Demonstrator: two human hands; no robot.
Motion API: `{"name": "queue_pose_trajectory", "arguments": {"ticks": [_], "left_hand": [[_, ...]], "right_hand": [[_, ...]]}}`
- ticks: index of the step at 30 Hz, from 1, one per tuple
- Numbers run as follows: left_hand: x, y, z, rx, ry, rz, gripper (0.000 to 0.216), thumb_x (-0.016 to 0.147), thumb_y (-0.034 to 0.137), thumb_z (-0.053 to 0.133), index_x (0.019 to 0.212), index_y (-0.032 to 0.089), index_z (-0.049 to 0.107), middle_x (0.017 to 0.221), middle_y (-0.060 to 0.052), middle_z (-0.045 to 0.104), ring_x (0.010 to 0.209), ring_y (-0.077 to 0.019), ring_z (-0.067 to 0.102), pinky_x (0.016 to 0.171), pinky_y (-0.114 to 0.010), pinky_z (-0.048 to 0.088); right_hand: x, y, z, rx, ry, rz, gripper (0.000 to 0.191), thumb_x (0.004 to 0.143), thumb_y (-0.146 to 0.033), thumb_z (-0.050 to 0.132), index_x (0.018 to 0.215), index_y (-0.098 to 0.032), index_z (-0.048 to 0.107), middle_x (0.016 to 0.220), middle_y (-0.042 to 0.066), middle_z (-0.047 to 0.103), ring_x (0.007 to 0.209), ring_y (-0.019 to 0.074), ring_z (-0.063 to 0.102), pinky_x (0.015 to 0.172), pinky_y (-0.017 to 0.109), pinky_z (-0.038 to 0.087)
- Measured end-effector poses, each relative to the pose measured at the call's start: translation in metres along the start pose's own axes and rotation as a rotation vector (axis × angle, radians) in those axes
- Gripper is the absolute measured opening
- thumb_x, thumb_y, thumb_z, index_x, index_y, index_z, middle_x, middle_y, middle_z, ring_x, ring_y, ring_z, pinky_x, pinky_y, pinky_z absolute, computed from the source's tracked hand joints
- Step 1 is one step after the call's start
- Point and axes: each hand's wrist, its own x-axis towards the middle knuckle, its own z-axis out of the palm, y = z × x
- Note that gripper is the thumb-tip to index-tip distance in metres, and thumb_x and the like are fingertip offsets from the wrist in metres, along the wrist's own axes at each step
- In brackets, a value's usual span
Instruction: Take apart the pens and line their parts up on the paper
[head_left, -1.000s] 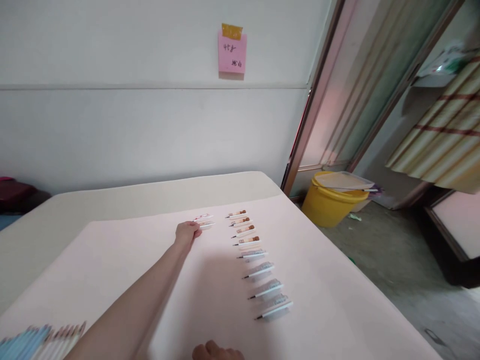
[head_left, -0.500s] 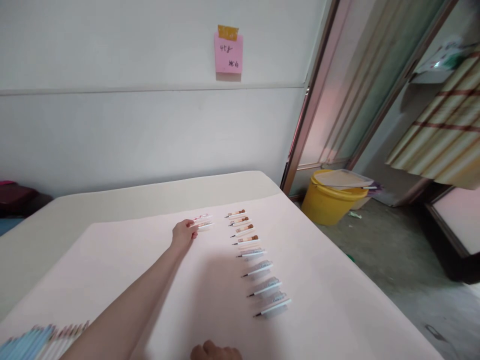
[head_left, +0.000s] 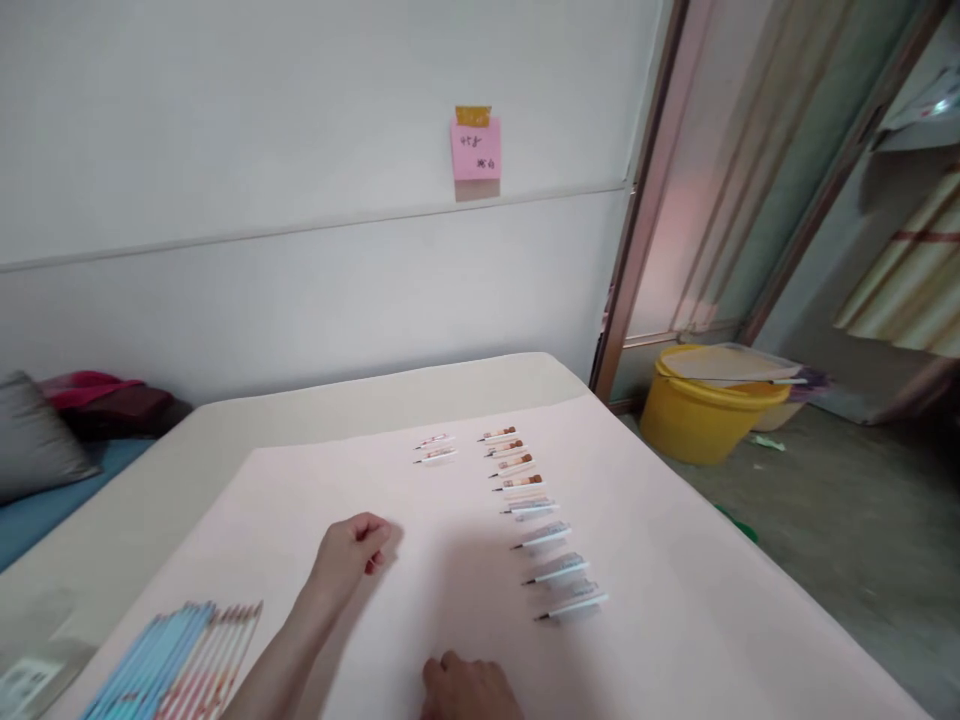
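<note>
A white wall point(head_left: 225, 150) with a horizontal ridge stands behind the tabletop point(head_left: 375, 385). A pink note point(head_left: 475, 152) with handwriting is fixed to the wall by a strip of yellow tape point(head_left: 472, 115) at its top edge. A pale pink sheet point(head_left: 675, 620) covers most of the cream tabletop. To the right, a yellow bucket point(head_left: 701, 425) stands on the grey floor point(head_left: 840, 540) beside a metal door frame point(head_left: 646, 200); a translucent lid point(head_left: 731, 362) lies across its rim. A striped curtain point(head_left: 915, 290) hangs at far right. At far left, a grey cushion point(head_left: 34, 435) touches a red cloth point(head_left: 105, 395).
</note>
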Motion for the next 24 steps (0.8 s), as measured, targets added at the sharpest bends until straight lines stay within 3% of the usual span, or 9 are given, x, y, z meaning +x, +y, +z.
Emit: {"name": "queue_pose_trajectory", "arguments": {"ticks": [5,9,11,15,17,20,24], "left_hand": [[-0.063,-0.01,-0.02,0.163,0.096,0.054,0.02,0.069,0.038,0.056,0.068,0.019,0.064,0.046,0.001,0.053,0.046,-0.0144,0.05,0.048,-0.024,0.037],[-0.096,-0.031,-0.012,0.318,0.097,0.102,0.017,0.073,0.029,0.05,0.063,0.021,0.062,0.059,-0.002,0.059,0.053,-0.0155,0.054,0.055,-0.026,0.037],[-0.107,-0.035,-0.007,0.441,0.077,0.2,0.016,0.073,0.025,0.05,0.062,0.021,0.061,0.069,-0.004,0.062,0.064,-0.0176,0.057,0.061,-0.027,0.036],[-0.108,-0.035,-0.017,0.685,0.053,0.217,0.019,0.079,0.024,0.045,0.073,0.02,0.062,0.075,-0.008,0.062,0.066,-0.0187,0.058,0.062,-0.029,0.036],[-0.101,-0.036,-0.036,0.852,0.054,0.142,0.021,0.081,0.02,0.04,0.081,0.018,0.061,0.081,-0.01,0.061,0.07,-0.0199,0.06,0.064,-0.03,0.038],[-0.087,-0.044,-0.075,1.032,0.167,-0.045,0.029,0.08,0.009,0.033,0.092,0.014,0.059,0.091,-0.014,0.061,0.082,-0.0234,0.061,0.068,-0.033,0.04],[-0.071,-0.06,-0.114,1.02,0.24,-0.234,0.031,0.079,0.005,0.032,0.093,0.011,0.059,0.094,-0.019,0.063,0.091,-0.0275,0.059,0.073,-0.037,0.041]], "right_hand": [[-0.011,-0.009,-0.014,-0.041,0.001,-0.028,0.022,0.072,-0.011,0.053,0.091,-0.016,0.063,0.087,0.011,0.067,0.077,0.0308,0.065,0.063,0.038,0.048],[-0.019,-0.011,-0.012,-0.083,0.056,-0.06,0.019,0.075,-0.01,0.049,0.087,-0.017,0.062,0.085,0.009,0.067,0.076,0.027,0.065,0.062,0.032,0.046],[-0.02,-0.01,-0.009,-0.099,0.073,-0.053,0.018,0.077,-0.011,0.048,0.086,-0.018,0.061,0.084,0.007,0.066,0.075,0.0249,0.065,0.061,0.03,0.044],[-0.017,-0.009,-0.002,-0.125,0.056,-0.085,0.018,0.083,-0.015,0.041,0.082,-0.02,0.058,0.087,0.005,0.064,0.073,0.0202,0.064,0.057,0.026,0.04],[-0.014,-0.007,0.004,-0.146,0.04,-0.095,0.018,0.085,-0.017,0.04,0.083,-0.021,0.057,0.091,0.005,0.062,0.073,0.0194,0.064,0.056,0.025,0.04],[-0.008,0.001,0.019,-0.166,0.072,-0.125,0.014,0.084,-0.018,0.041,0.082,-0.023,0.055,0.096,0.004,0.061,0.076,0.0194,0.064,0.055,0.025,0.039],[-0.003,0.011,0.031,-0.15,0.123,-0.157,0.015,0.085,-0.02,0.04,0.083,-0.025,0.054,0.101,0.003,0.06,0.076,0.0182,0.064,0.054,0.024,0.04]]}}
